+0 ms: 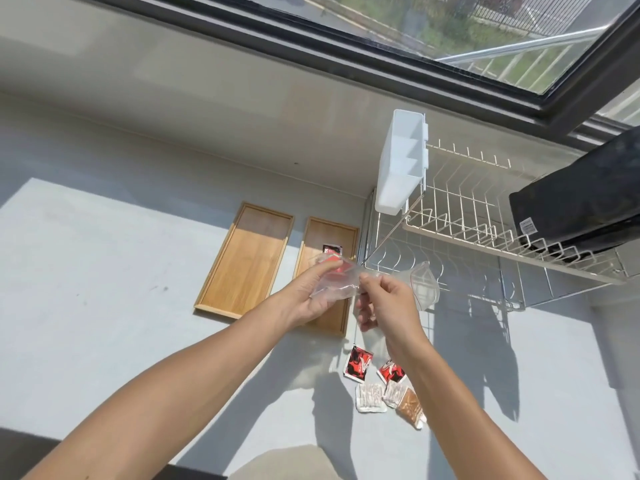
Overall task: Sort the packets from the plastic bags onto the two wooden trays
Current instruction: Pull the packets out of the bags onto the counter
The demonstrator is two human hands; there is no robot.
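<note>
Clear plastic bag [334,284] pinched by both hands, left hand [308,299], right hand [384,306], dish rack [460,216] beside

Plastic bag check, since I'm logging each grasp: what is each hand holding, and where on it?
Both hands hold one clear plastic bag with a red packet inside. The left hand cradles the bag's body; the right hand pinches its edge in a fingertip grip.

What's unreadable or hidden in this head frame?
- Near half of right wooden tray: covered by left hand and clear plastic bag.
- Red packet inside the bag: blurred by plastic, count unclear.
- Print on red-black packets on the counter: too small.
- Brown packet: partly behind the right forearm.
</note>
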